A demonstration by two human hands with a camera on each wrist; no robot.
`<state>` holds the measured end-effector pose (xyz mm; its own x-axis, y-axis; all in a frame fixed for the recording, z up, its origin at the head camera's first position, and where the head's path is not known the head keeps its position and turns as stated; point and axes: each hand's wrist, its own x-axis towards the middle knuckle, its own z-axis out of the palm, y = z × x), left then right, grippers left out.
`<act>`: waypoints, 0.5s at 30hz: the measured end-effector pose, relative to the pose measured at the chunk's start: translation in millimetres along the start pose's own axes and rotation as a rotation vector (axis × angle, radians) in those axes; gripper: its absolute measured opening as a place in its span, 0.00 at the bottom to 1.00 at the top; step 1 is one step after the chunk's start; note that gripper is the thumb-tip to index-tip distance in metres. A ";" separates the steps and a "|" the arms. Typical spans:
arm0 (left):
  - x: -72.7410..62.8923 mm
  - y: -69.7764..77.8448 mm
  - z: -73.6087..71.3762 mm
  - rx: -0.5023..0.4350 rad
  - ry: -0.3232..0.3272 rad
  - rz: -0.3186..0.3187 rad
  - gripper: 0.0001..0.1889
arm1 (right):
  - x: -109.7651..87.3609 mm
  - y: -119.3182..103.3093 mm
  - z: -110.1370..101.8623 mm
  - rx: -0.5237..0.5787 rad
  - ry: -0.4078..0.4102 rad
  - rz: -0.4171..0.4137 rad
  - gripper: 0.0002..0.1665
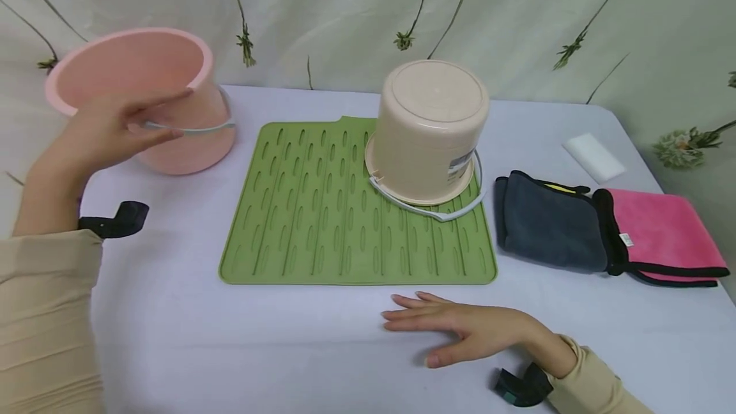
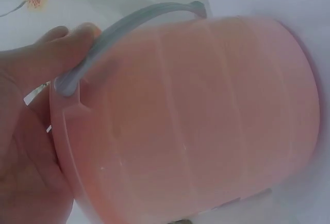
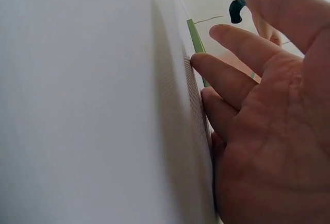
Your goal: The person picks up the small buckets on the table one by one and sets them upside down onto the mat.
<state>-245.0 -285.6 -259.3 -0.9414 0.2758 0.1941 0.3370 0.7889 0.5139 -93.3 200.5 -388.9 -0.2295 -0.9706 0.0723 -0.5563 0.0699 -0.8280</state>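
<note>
At the far left of the head view stands a pink bucket (image 1: 190, 145), tilted slightly. My left hand (image 1: 109, 126) grips it at the near rim, thumb outside by the grey handle (image 2: 129, 26) and fingers at the rim's other side. The left wrist view shows the bucket's ribbed side wall close up. My right hand (image 1: 460, 324) lies palm down on the white table, fingers spread and straight, just in front of the green drying mat (image 1: 322, 209). Its fingertips (image 3: 206, 62) are right at the cloth in the right wrist view. Upside down on the mat sits a beige bucket (image 1: 431, 126), handle resting around its rim.
Right of the mat lie a folded dark grey cloth (image 1: 552, 222) and a folded pink cloth (image 1: 667, 229) with black edging. A white sponge block (image 1: 593, 157) is behind them. A flower-print curtain (image 1: 333, 18) hangs along the table's back edge.
</note>
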 end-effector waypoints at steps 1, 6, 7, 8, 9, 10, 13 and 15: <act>1.2 -0.7 -0.3 0.003 0.004 0.010 0.26 | 0.1 -0.1 -0.4 -0.002 0.002 0.002 0.35; 2.2 -1.9 -5.3 0.073 -0.020 0.072 0.24 | 0.6 -1.1 -0.3 0.030 -0.004 0.027 0.35; 0.9 -2.0 -5.8 0.103 -0.028 0.095 0.24 | 0.7 -1.0 0.2 0.035 -0.007 0.025 0.35; -0.4 -2.5 -6.1 0.138 -0.033 0.122 0.24 | 0.7 -1.0 0.5 0.040 -0.012 0.020 0.35; -2.0 -2.7 -6.0 0.162 -0.031 0.144 0.25 | 0.6 -0.9 0.7 0.040 -0.015 0.014 0.35; -1.7 -2.4 -4.5 0.186 -0.030 0.170 0.25 | -0.5 -0.4 1.0 0.031 -0.013 0.006 0.35; -1.8 -3.5 -1.1 0.198 -0.020 0.201 0.25 | -1.7 1.7 0.8 0.010 -0.014 -0.016 0.35; -2.4 -4.8 -1.1 0.192 -0.004 0.199 0.25 | -0.6 3.7 -1.5 -0.001 -0.017 -0.018 0.36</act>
<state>-244.3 -290.7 -261.3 -0.8570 0.4376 0.2721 0.5074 0.8087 0.2976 -96.5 201.6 -391.2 -0.2059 -0.9754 0.0782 -0.5615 0.0523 -0.8258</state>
